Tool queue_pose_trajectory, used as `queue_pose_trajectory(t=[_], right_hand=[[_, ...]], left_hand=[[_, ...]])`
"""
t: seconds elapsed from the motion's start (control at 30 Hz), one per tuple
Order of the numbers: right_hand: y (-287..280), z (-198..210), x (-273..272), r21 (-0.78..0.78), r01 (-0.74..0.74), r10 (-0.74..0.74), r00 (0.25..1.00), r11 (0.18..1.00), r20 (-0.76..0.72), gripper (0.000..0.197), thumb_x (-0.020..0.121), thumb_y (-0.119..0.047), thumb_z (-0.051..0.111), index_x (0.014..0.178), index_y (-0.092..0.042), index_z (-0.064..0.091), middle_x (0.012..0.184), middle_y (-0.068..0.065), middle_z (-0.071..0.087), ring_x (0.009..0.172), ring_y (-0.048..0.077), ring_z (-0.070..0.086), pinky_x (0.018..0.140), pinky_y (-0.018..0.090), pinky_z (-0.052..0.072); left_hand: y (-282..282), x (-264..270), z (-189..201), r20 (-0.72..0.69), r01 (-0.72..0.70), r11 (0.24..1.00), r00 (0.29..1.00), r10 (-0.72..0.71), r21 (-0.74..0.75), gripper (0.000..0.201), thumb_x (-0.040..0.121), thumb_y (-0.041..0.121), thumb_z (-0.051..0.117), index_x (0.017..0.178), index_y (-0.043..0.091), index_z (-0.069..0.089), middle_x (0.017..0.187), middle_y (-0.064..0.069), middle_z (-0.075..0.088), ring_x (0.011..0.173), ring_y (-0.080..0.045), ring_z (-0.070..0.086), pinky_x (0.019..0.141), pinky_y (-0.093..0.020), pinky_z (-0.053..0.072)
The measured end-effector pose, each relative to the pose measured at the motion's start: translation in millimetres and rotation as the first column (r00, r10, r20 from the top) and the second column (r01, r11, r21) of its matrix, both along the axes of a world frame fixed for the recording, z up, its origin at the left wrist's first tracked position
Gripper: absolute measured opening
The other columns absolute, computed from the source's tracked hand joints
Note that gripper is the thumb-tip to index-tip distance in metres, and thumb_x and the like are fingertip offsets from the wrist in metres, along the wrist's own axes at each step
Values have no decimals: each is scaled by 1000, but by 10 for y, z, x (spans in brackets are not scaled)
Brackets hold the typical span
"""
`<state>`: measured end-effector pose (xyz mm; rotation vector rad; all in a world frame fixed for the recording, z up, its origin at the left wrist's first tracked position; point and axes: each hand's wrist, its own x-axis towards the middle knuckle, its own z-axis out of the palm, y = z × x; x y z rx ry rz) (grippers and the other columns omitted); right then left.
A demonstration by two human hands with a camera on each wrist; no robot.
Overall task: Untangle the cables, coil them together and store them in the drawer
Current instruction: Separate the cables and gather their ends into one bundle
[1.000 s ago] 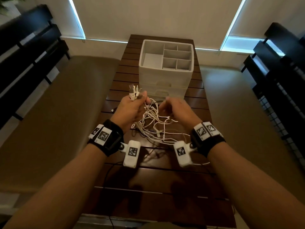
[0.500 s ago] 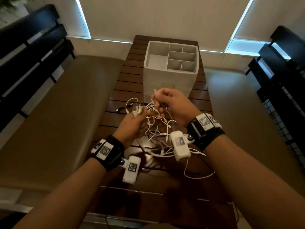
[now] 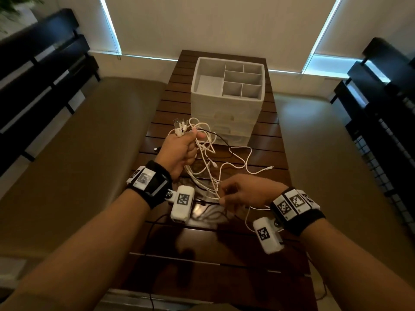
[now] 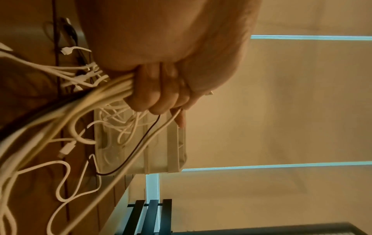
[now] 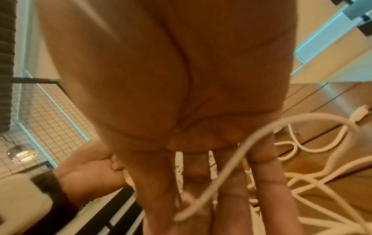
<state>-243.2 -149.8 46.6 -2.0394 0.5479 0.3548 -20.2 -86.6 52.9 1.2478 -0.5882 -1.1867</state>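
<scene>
My left hand (image 3: 182,151) grips a bundle of white cables (image 3: 208,153) just below their plug ends (image 3: 179,126), which stick up out of the fist. In the left wrist view its fingers (image 4: 159,95) curl round several strands (image 4: 80,98). Nearer to me and lower, my right hand (image 3: 238,191) pinches the hanging strands where they converge at its fingertips. One white strand (image 5: 251,135) loops across its fingers (image 5: 227,182). A loose white end (image 3: 269,168) lies on the table. The white drawer organizer (image 3: 226,102) stands behind, its front drawers (image 3: 224,122) shut.
Everything sits on a dark slatted wooden table (image 3: 202,254). A thin black cable (image 3: 221,140) runs from my left hand toward the organizer. Padded benches flank the table on the left (image 3: 78,153) and right (image 3: 336,164), with black racks (image 3: 40,75) beyond.
My right hand has dropped from high in front of the organizer down toward me along the strands. My left hand has risen with the plug ends, and the tangle is drawn out longer.
</scene>
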Motion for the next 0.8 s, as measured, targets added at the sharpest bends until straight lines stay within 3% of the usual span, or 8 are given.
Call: queue_pose_trajectory(t=[0.07, 0.13, 0.23, 0.33, 0.5, 0.57, 0.7, 0.8], right_hand=[[-94, 21, -16, -95, 4, -4, 1000, 995, 0, 11, 100, -31, 67, 93, -26, 73, 89, -7, 76, 80, 7, 70, 75, 29, 55], [-201, 85, 43, -82, 251, -231, 952, 964, 202, 15, 102, -31, 63, 107, -25, 76, 96, -10, 73, 81, 6, 67, 74, 24, 54], [-265, 244, 305, 207, 624, -649, 654, 753, 389, 35, 106, -36, 55, 100, -8, 75, 85, 5, 71, 68, 12, 61, 62, 25, 49], [-129, 312, 665, 264, 566, -616, 766, 781, 182, 58, 104, -62, 41, 89, -15, 72, 83, 10, 74, 70, 21, 69, 64, 29, 53], [-259, 558, 1064, 534, 586, -774, 586, 610, 240, 26, 107, -19, 51, 96, -3, 68, 66, 4, 61, 55, 16, 52, 51, 27, 47], [-405, 645, 1071, 444, 612, -756, 543, 654, 366, 36, 110, -23, 46, 93, -1, 69, 59, 3, 57, 48, 14, 47, 48, 26, 42], [-336, 613, 957, -27, 546, -519, 810, 837, 274, 32, 104, -7, 48, 99, 19, 67, 47, -1, 52, 35, 3, 45, 42, 21, 36], [-322, 547, 953, -58, 712, -595, 626, 700, 505, 37, 109, -19, 43, 98, 3, 70, 64, -4, 54, 48, 0, 49, 53, 23, 38]], left_hand=[[60, -3, 24, 51, 3, 1000, 999, -1, -31, 33, 112, 28, 46, 107, 4, 68, 56, 4, 26, 42, -7, 20, 39, -22, 15], [108, 7, 64, 94, 19, 998, 996, -13, -65, 32, 112, 28, 47, 98, 8, 68, 58, 3, 26, 44, -8, 20, 42, -26, 12], [199, -22, 99, 171, 56, 997, 984, -47, -50, 33, 112, 30, 48, 92, 13, 68, 58, 3, 26, 44, -8, 20, 41, -21, 17], [268, -202, 123, 251, 113, 993, 962, -106, -14, 41, 111, 25, 48, 76, 19, 68, 51, 9, 35, 39, -4, 29, 39, -17, 28], [382, -225, 31, 275, 82, 996, 957, -87, 30, 38, 111, 23, 49, 87, 2, 70, 58, 3, 69, 50, -6, 62, 45, -16, 43], [416, -84, -91, 233, 22, 998, 972, -34, 52, 42, 108, 39, 55, 96, 6, 78, 69, -12, 69, 55, -24, 57, 44, -23, 35], [494, 11, -150, 113, -53, 995, 993, 43, 82, 46, 109, 42, 48, 95, 6, 74, 56, 1, 29, 41, -9, 21, 42, -21, 13], [495, 18, -126, 33, -37, 998, 999, 35, 52, 47, 110, 42, 47, 98, 3, 71, 55, 2, 26, 42, -9, 20, 42, -22, 12]])
